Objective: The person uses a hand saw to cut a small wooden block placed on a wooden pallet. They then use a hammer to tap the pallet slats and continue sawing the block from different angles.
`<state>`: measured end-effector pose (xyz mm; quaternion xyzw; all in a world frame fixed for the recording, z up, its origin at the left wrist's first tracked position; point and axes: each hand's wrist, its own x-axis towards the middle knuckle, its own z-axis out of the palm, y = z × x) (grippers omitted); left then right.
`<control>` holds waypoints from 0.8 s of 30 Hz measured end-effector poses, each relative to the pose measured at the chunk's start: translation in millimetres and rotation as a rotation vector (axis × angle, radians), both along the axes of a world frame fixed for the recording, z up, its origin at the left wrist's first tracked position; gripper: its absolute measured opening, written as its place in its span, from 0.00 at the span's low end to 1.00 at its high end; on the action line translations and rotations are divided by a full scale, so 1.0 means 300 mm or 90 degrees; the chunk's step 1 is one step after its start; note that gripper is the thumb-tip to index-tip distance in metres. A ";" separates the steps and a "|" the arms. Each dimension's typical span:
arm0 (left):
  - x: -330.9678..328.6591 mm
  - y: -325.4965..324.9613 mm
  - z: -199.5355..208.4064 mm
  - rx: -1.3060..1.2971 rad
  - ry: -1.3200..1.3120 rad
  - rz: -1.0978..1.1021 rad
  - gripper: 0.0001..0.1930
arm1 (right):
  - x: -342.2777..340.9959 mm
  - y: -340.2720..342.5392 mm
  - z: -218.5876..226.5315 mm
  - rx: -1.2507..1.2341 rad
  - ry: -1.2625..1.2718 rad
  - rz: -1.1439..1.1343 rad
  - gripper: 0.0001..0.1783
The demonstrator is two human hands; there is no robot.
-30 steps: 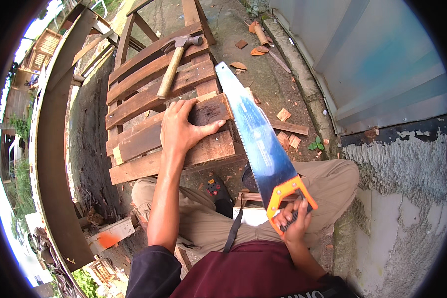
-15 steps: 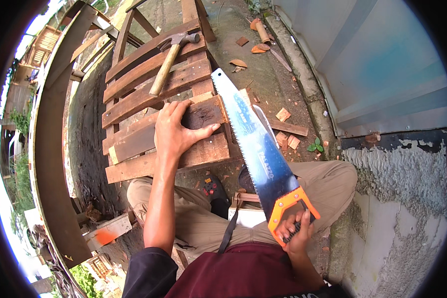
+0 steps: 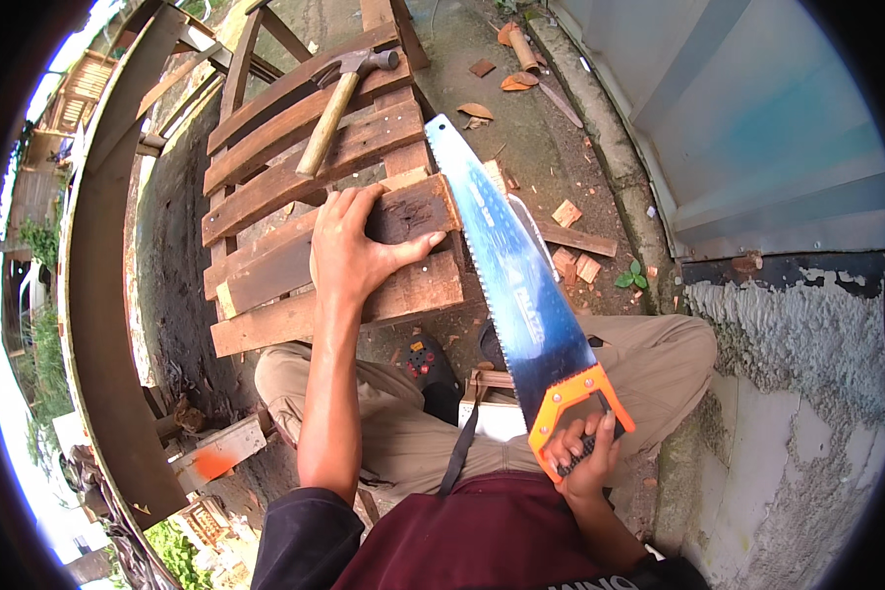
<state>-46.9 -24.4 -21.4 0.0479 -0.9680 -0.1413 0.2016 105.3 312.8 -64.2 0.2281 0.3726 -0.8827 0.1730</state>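
My left hand [image 3: 354, 246] grips a dark wooden board [image 3: 411, 213], with its fingers over the far edge and the thumb stretched along the near side. The board lies across a low slatted wooden bench [image 3: 305, 197]. In my right hand [image 3: 585, 452] is the orange-and-black handle of a hand saw [image 3: 516, 275]. Its long blade points away from me, toothed edge to the left, running close by the board's right end. Whether the teeth touch the wood, I cannot tell. A claw hammer [image 3: 334, 118] with a wooden handle rests on the far slats.
Offcuts [image 3: 566, 212], a loose wood strip [image 3: 580, 239] and dry leaves [image 3: 475, 111] lie on the ground right of the bench. A metal sheet wall [image 3: 737, 128] rises at the right. A long brown panel [image 3: 98, 265] stands at the left. My bent legs [image 3: 649, 369] flank the work.
The saw has slid slightly forward, its tip now farther away from me. My left hand keeps its hold on the board. The whole view has shifted a little.
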 end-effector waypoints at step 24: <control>-0.029 -0.008 0.024 0.021 -0.038 0.025 0.40 | 0.016 -0.056 -0.038 -0.004 0.048 -0.013 0.23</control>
